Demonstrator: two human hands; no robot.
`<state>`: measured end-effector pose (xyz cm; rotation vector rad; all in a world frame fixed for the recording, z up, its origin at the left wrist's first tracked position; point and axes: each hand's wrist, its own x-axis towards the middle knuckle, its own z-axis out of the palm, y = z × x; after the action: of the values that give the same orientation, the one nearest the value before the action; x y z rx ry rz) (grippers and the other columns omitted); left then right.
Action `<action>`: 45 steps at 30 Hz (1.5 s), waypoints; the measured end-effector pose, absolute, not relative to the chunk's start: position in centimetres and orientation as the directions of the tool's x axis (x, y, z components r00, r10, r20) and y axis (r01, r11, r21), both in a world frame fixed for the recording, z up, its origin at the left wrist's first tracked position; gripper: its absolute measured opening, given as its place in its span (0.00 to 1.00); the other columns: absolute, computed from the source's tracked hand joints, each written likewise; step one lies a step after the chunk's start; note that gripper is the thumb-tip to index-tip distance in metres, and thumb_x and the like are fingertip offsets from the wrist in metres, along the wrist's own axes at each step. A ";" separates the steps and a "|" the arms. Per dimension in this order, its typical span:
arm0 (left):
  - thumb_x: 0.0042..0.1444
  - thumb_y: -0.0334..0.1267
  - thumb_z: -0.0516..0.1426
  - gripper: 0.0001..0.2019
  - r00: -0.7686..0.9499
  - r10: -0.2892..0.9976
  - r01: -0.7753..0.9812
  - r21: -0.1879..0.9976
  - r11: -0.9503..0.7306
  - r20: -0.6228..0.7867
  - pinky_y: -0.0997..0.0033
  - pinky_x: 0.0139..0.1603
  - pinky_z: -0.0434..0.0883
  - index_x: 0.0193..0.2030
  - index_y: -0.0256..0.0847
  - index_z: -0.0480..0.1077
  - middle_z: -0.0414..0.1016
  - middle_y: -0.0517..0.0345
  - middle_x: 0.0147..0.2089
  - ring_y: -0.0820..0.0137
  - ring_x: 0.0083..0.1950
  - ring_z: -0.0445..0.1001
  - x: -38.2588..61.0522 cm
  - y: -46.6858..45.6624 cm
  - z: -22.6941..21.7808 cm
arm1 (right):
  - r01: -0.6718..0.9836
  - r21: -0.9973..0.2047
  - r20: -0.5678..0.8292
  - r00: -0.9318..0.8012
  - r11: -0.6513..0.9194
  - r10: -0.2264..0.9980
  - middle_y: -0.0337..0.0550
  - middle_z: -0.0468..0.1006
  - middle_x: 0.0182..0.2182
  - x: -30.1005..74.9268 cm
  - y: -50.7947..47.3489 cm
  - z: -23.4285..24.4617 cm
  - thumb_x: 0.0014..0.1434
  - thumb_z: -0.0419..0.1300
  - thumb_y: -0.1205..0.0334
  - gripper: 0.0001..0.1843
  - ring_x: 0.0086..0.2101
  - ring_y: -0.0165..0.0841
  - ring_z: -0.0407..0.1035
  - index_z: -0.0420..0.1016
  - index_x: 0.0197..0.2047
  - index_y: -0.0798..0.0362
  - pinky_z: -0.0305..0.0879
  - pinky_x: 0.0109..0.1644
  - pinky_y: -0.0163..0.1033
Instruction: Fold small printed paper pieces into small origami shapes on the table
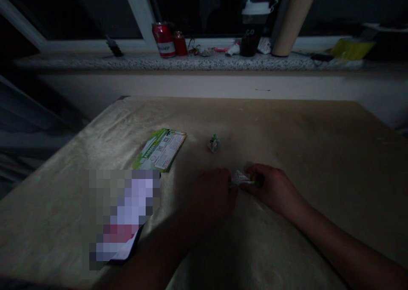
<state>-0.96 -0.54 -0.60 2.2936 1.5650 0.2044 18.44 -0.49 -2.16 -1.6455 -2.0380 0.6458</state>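
1. Printed paper piece (239, 177), head view: located between the two hands, at the near side of the table (306, 137), right of centre.
2. Long axis: the visible part runs roughly left to right, with a pointed fold toward the far side. Both ends are partly covered by fingers, so the full outline cannot be told.
3. Left hand (214, 193): at the left end of the paper; thumb and curled fingers appear to pinch it, back of the hand upward.
4. Right hand (270, 183): at the right end; thumb and fingers pinch the green edge.
5. Nearness: both hands are in contact; neither is nearer.
6. Surroundings: a crumpled paper wad (214, 143) lies apart on the far side, closer to the left hand. Green-and-white leaflets (161, 149) lie farther left, with a smartphone (135, 211) on their near side.
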 end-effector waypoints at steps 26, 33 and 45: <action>0.59 0.40 0.62 0.10 0.327 0.933 0.877 0.416 -0.240 -0.152 0.63 0.42 0.71 0.46 0.41 0.74 0.83 0.53 0.40 0.60 0.40 0.81 -1.9 0.8 0.1 | 0.783 -0.598 0.016 -0.201 0.170 0.979 0.37 0.79 0.28 18.4 -0.6 -1.7 0.56 0.69 0.63 0.05 0.28 0.35 0.73 0.77 0.35 0.50 0.62 0.32 0.38; 0.56 0.36 0.64 0.13 0.295 0.941 0.845 0.505 -0.175 -0.168 0.65 0.38 0.69 0.48 0.42 0.73 0.84 0.55 0.39 0.60 0.40 0.81 -2.4 1.1 -0.1 | 0.781 -0.603 0.018 -0.190 0.162 0.982 0.37 0.79 0.27 18.5 -0.5 -1.9 0.55 0.70 0.63 0.06 0.28 0.35 0.73 0.78 0.35 0.49 0.61 0.31 0.38; 0.56 0.35 0.63 0.10 0.305 0.941 0.821 0.542 -0.181 -0.148 0.66 0.37 0.68 0.45 0.42 0.73 0.84 0.56 0.38 0.61 0.39 0.81 -2.7 1.0 -0.6 | 0.701 -0.711 -0.067 -0.147 0.056 0.987 0.36 0.80 0.26 19.0 -0.3 -2.0 0.54 0.69 0.64 0.05 0.27 0.34 0.74 0.79 0.37 0.49 0.65 0.31 0.37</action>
<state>-2.67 0.97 -0.59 2.0468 1.5580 0.2962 18.97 -0.34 -2.00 -1.6842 -1.8983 0.8607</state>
